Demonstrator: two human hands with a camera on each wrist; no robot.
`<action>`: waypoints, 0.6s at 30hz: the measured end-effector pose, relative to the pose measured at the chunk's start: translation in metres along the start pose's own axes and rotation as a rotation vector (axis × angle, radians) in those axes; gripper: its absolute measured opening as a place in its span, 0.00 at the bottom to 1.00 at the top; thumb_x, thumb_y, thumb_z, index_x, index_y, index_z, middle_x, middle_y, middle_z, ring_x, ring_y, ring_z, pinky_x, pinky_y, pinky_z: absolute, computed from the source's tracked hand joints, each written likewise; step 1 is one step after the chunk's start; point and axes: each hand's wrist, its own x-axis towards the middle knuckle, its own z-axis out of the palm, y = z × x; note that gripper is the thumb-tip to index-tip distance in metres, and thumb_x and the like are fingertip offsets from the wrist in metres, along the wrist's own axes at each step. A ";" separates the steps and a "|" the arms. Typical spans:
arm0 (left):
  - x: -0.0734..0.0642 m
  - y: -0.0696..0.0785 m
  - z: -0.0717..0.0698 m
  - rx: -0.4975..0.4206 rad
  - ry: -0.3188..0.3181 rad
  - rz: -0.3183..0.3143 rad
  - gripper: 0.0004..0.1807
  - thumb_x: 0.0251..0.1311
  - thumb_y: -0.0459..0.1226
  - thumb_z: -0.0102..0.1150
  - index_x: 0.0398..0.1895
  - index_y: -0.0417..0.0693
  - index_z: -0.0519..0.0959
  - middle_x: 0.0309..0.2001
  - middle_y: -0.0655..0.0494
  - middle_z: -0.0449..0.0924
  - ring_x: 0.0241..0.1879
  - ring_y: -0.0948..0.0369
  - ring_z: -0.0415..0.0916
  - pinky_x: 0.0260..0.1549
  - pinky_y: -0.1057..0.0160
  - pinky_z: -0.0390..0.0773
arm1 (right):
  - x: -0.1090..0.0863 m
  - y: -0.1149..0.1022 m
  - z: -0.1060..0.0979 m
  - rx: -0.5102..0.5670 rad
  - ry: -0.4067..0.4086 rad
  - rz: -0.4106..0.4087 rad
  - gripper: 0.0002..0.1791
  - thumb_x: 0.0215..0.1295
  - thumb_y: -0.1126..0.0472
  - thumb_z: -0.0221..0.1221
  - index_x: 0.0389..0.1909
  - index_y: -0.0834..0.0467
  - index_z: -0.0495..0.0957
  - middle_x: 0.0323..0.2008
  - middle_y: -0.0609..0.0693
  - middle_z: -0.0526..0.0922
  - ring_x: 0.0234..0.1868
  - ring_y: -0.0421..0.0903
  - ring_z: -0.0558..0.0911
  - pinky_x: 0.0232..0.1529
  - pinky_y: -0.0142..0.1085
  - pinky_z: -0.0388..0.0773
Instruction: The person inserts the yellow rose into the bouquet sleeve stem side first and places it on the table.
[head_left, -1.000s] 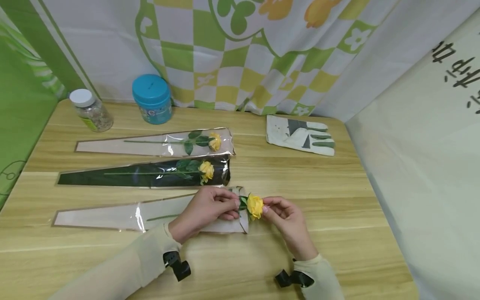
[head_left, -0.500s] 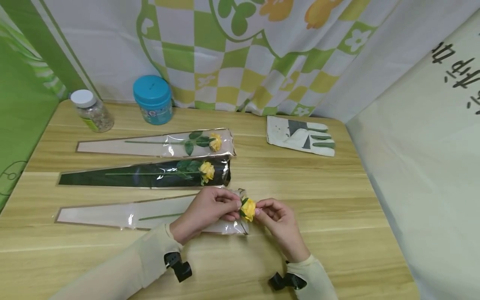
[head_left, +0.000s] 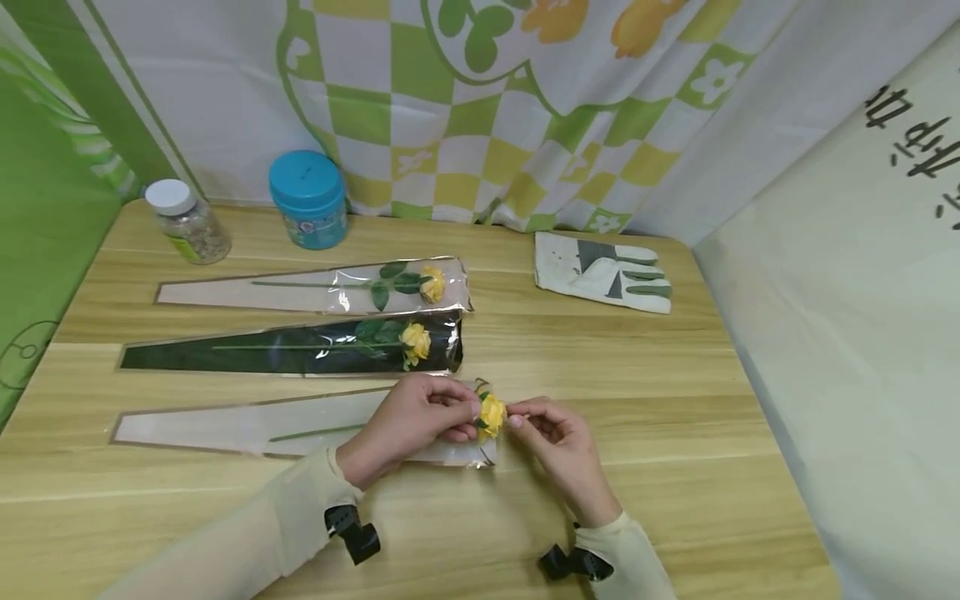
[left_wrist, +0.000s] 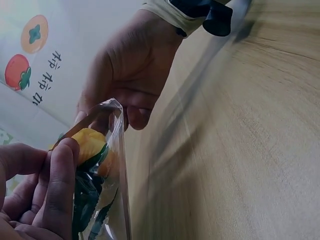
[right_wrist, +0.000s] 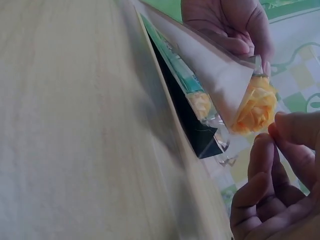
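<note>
My left hand pinches the mouth edge of a pale, clear-fronted flower sleeve, the nearest one on the table. A yellow rose lies in this sleeve with its bloom at the mouth. Its green stem shows through the film, and the left hand covers its middle. Thumb and fingers of my right hand pinch at the outer petals, seen also at the bloom in the right wrist view. In the left wrist view, dark leaves show behind the clear film.
Behind lie a black sleeve and another pale sleeve, each with a yellow rose inside. A white-lidded jar and a blue tub stand at the back left. A work glove lies at the back right.
The right hand has moved left with the rose, and its bloom now sits at the sleeve's mouth. The stem's end has slid further left inside. The left hand has stayed nearly in place.
</note>
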 end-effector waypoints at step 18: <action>0.000 0.002 0.001 0.070 0.000 0.071 0.10 0.66 0.29 0.65 0.45 0.28 0.83 0.36 0.40 0.85 0.32 0.56 0.86 0.36 0.60 0.89 | 0.007 0.000 0.017 -0.190 -0.147 0.022 0.22 0.70 0.76 0.51 0.56 0.54 0.84 0.56 0.44 0.83 0.62 0.46 0.77 0.66 0.40 0.74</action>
